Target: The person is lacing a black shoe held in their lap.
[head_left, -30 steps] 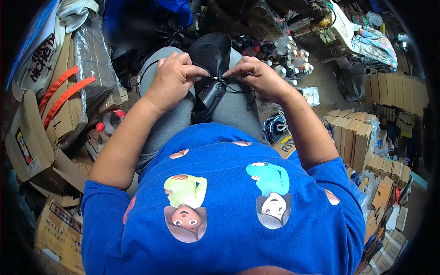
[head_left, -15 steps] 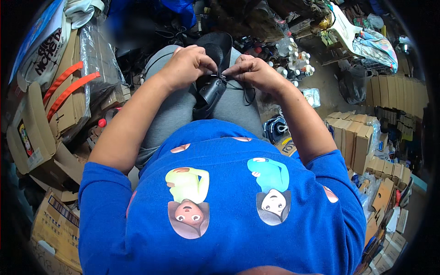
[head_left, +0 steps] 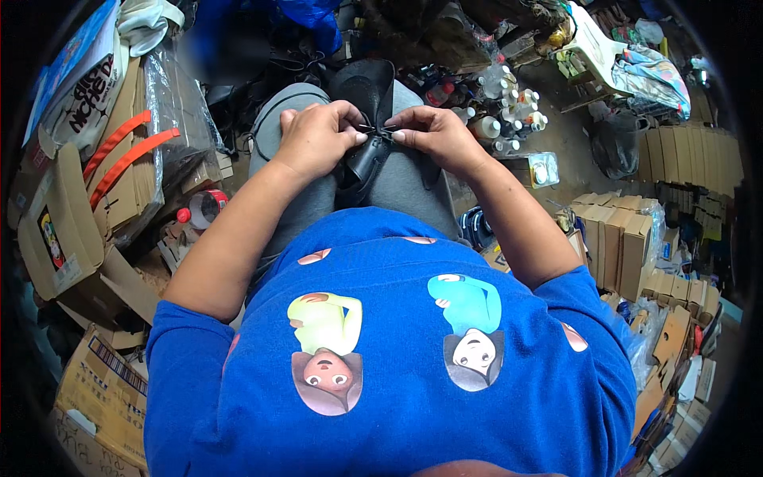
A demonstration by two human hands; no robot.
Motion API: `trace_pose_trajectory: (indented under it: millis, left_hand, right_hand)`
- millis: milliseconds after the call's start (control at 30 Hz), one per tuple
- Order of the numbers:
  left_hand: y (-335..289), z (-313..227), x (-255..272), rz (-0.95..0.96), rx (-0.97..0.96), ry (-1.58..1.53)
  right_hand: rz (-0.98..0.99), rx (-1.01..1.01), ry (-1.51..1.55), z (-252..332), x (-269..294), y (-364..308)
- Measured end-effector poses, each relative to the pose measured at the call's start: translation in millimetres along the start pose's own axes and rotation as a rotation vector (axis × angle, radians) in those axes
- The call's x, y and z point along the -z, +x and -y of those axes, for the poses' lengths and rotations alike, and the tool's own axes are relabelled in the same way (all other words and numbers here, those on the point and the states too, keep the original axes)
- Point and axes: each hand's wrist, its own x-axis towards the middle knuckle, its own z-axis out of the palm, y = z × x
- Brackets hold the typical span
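A black leather shoe upper [head_left: 364, 164], open at its far end, lies across my grey-clad thighs. Between my fingertips a thin black lace [head_left: 373, 129] crosses over the front of the shoe. My left hand [head_left: 316, 137] pinches the lace on the left side, thumb against forefinger. On the right side, my right hand [head_left: 437, 133] holds it in a like pinch. Both sets of fingertips are close together, a small gap between them. The shoe's tall black flap [head_left: 370, 83] stands up beyond the hands. Where the lace enters the leather is too small to make out.
Flattened cardboard and an opened carton [head_left: 60, 230] crowd the left, with two orange straps [head_left: 131, 171]. Several plastic bottles [head_left: 497, 119] stand at far right, near a white chair [head_left: 592, 40]. Stacked cardboard boxes [head_left: 612, 238] line the right side.
My hands have turned and drawn nearer over the lace, the right thumb now showing on it. The shoe's tall flap has shifted slightly left.
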Motion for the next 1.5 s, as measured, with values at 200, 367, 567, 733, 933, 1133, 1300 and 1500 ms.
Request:
trace_pose_trajectory:
  millis: [200,367,567,733,933,1133,1300,1500]
  left_hand:
    - [17.9,2.0,-1.6,0.12,-0.001,-0.112]
    - [12.5,20.0,20.7,-0.007,-0.198,0.14]
    - [5.6,18.0,30.5,-0.176,-0.342,-0.04]
    - [15.3,-8.4,22.9,0.094,-0.157,-0.024]
    - [24.6,0.1,16.2,0.155,-0.377,0.087]
    - [12.8,16.9,33.9,0.111,-0.56,0.23]
    - [2.7,-0.4,29.3,0.162,-0.326,0.038]
    - [9.7,-4.8,21.0,0.173,-0.387,0.082]
  right_hand:
    - [0.042,-0.021,-0.103,4.6,6.3,14.5]
    - [0.056,0.095,-0.253,6.0,18.6,14.0]
    - [0.088,-0.038,-0.026,4.3,21.1,9.3]
    - [0.079,-0.066,-0.053,10.6,15.3,9.4]
    - [0.082,-0.024,-0.102,8.2,16.4,11.6]
    - [0.111,-0.032,0.078,-3.0,35.9,7.0]
    - [-0.042,0.035,-0.203,-9.7,26.6,-16.2]
    - [-0.237,0.178,-0.613,-1.4,11.1,-58.2]
